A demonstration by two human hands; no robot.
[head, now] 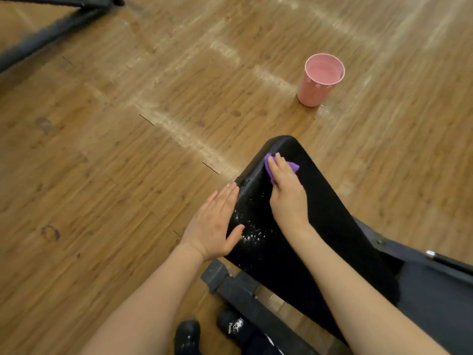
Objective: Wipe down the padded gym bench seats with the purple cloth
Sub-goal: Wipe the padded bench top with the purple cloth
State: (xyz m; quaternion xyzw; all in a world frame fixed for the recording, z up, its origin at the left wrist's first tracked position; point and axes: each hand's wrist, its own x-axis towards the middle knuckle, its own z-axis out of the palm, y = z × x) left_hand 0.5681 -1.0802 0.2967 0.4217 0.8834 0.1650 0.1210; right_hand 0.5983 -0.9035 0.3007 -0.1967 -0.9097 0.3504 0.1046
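- Under the right hand (285, 193), near the far end of the black padded gym bench seat (320, 216), lies the crumpled purple cloth (293, 165), its edges showing past the fingertips.
- Just left of that grip, white specks (249, 233) dot the black padding.
- The seat stands on a brown wood-grain floor (128, 149); beyond the grip, well apart, stands a pink plastic cup (321, 79).
- The right hand presses the cloth with fairly straight fingers.
- The left hand (215, 224) is flat, fingers straight, against the seat's left edge, holding nothing.
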